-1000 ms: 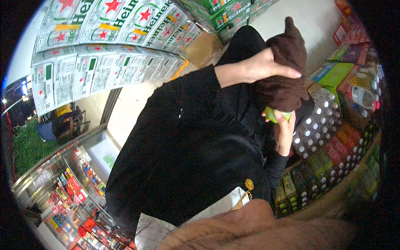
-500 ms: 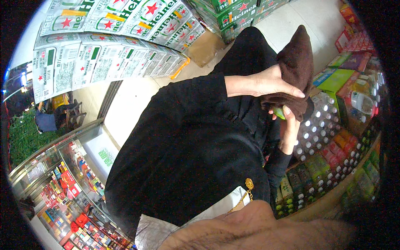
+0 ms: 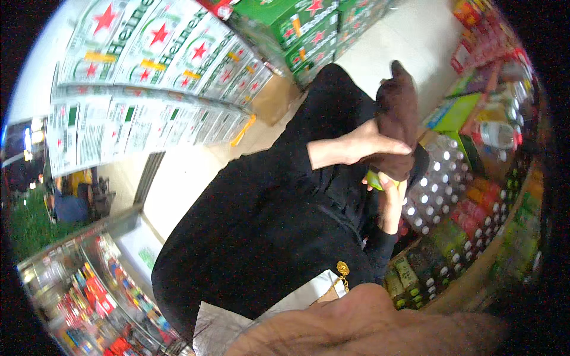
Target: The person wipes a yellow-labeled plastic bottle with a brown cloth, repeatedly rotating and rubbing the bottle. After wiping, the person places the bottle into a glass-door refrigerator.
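A dark brown cloth [image 3: 396, 102] bunches up beyond my hands, its far end pinched to a narrow tip. My left hand [image 3: 363, 145] is closed over its near part, thumb lying across the fabric. Just below, my right hand [image 3: 392, 196] grips a bright yellow-green object [image 3: 374, 180], mostly hidden by fingers and cloth, so its kind cannot be made out. The green object touches the lower edge of the cloth.
White-and-green cartons [image 3: 160, 65] are stacked at the upper left, green cartons [image 3: 303, 35] at the far middle. Several capped bottles [image 3: 436, 184] stand close to my right. A glass display counter [image 3: 101, 285] full of small packets is at the lower left.
Both hands and the cloth have shifted left and slightly down in the picture. The cloth's upper part looks narrower, its tip bent. The surroundings have shifted too.
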A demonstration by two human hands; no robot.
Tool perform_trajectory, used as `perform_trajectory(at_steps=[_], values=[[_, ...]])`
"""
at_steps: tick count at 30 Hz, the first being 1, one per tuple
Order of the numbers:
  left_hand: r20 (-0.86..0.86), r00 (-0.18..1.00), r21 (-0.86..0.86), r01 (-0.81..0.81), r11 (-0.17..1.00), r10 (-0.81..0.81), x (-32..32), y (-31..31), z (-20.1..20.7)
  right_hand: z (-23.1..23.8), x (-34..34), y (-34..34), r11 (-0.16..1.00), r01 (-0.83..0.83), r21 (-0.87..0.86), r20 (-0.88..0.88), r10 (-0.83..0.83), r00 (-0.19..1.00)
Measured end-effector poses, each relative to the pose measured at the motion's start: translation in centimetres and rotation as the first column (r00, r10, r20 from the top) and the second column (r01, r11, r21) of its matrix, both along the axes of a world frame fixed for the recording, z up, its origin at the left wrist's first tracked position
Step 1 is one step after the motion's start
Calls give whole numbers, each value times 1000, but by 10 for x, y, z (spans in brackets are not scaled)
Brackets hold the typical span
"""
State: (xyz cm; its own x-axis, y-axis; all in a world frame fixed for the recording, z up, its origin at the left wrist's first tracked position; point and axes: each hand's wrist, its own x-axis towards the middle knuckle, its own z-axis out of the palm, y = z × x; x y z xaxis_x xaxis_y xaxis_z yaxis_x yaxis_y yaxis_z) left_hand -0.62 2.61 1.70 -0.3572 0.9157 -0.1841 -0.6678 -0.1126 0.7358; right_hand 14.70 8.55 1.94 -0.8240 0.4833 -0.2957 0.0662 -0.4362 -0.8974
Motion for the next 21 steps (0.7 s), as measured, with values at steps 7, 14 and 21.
perform_trajectory(at_steps=[7,14,21], values=[[-43,999,-33,31,999,-32,-18,2,-18,-8,-9,-2,996,-87,32,15,86,996],[94,985,-43,-139,989,143,-54,18,-14,-21,1,-9,991,-109,74,159,96,983],[-97,992,-140,-97,985,84,7,8,-36,-16,-20,5,907,-12,420,213,-86,973]])
